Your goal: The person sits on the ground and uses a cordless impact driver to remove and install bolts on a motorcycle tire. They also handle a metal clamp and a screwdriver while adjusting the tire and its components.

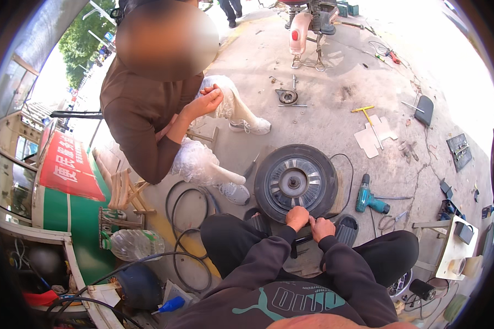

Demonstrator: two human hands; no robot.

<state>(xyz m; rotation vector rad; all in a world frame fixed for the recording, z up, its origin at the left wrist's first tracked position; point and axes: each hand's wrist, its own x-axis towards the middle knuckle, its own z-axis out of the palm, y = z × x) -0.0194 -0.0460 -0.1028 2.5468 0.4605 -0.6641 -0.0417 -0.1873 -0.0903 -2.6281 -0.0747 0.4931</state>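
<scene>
A scooter wheel [264, 181] with a black tyre and a silver spoked hub [294, 185] lies flat on the ground before me. At its near rim my left hand [297, 218] is closed, fingers curled down against the tyre's edge. Close beside it, my right hand [323, 229] is also closed, its thumb side toward the left hand. Whatever the fingers hold is hidden or too small to make out. A black cable [347, 159] runs from the wheel's right side along the ground. My dark slipper [346, 230] is just right of the hands.
A seated person [142, 109] faces the wheel from the left. To the right lie a teal cordless drill [366, 198], scissors [391, 220] and a yellow T-handle wrench [369, 118] on cardboard. A looped black hose [173, 205] and a plastic bottle [134, 244] are at left; a scooter [302, 33] stands far.
</scene>
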